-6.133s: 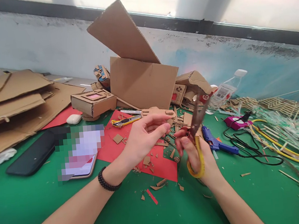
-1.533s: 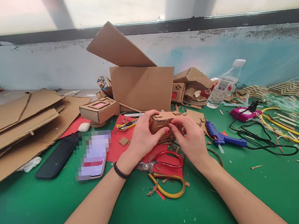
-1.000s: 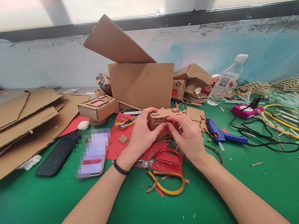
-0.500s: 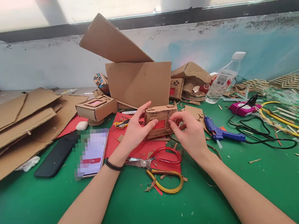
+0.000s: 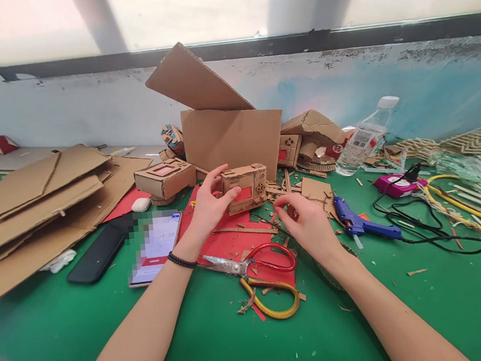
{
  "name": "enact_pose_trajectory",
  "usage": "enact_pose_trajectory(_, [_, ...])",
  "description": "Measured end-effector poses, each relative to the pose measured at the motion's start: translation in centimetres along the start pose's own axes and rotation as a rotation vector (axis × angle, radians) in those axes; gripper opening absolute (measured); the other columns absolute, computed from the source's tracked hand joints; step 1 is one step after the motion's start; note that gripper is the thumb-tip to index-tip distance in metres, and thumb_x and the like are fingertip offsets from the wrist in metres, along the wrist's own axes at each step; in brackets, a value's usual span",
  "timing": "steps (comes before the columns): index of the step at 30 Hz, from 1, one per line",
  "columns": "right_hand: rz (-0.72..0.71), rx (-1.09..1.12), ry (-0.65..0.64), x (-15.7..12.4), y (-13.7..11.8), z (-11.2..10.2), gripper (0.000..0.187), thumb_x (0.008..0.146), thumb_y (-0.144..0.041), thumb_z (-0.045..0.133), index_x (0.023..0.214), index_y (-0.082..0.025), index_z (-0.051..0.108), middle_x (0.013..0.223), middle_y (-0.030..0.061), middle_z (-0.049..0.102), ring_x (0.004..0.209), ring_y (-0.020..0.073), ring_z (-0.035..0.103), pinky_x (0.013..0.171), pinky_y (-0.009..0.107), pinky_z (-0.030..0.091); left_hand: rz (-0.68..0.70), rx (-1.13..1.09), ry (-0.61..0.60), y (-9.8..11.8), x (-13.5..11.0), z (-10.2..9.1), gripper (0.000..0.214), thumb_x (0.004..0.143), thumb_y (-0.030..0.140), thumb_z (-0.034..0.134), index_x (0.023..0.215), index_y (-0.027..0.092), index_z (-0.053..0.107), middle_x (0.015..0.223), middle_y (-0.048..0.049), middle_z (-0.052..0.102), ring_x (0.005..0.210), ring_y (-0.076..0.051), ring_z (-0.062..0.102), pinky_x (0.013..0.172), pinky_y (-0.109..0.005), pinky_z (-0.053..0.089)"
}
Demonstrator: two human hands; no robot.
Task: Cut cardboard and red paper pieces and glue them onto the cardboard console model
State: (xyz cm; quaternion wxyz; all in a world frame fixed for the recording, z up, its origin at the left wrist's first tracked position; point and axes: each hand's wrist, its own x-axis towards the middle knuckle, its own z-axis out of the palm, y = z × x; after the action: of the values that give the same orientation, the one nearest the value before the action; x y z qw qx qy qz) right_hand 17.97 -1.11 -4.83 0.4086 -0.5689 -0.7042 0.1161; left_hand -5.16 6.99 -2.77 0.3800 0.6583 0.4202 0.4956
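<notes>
My left hand grips a small cardboard box model with a red window and holds it just above the red paper. A black bead bracelet circles that wrist. My right hand hovers a little to the right of the model, thumb and fingertips pinched together; whether anything is between them is too small to tell. Scissors with one red and one yellow handle lie on the green mat in front of both hands.
A phone and a dark case lie at left beside stacked cardboard sheets. A blue glue gun, black cable, pink device and plastic bottle sit at right. Cardboard boxes stand behind. Scraps litter the mat.
My right hand has let go of the cardboard model and dropped to the right. My left hand has lifted the model and turned its red window toward me.
</notes>
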Motion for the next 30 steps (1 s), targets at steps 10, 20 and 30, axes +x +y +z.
enact_pose_trajectory(10, [-0.058,-0.216,-0.301,-0.6,0.7,0.7,0.014,0.099,-0.028,0.056,0.096,-0.028,0.07,0.097,0.0015,0.077,0.086,0.0216,0.071,0.068,0.03,0.047,0.051,0.171,-0.031,-0.8,-0.3,-0.3,0.07,0.088,0.04,0.076,0.151,0.028,0.048,0.136,-0.0108,0.066,0.123,-0.027,0.066,0.101,-0.042,0.056])
enact_pose_trajectory(20, [-0.058,-0.233,-0.314,-0.7,0.8,1.0,0.013,0.1,-0.026,0.055,0.097,-0.029,0.068,0.099,0.0011,0.076,0.089,0.0216,0.072,0.07,0.03,0.048,0.025,0.226,-0.012,-1.1,-0.6,0.1,0.08,0.084,0.029,0.078,0.153,0.025,0.037,0.139,-0.0123,0.063,0.124,-0.027,0.066,0.109,-0.045,0.053])
enact_pose_trajectory(30, [-0.047,-0.23,-0.335,-0.9,0.4,1.0,0.015,0.103,-0.031,0.052,0.1,-0.028,0.067,0.101,0.0014,0.075,0.09,0.0215,0.072,0.072,0.031,0.049,0.067,0.289,0.026,-1.6,-0.6,0.7,0.101,0.078,0.036,0.085,0.161,0.028,0.029,0.159,-0.0144,0.047,0.145,-0.034,0.049,0.122,-0.051,0.04])
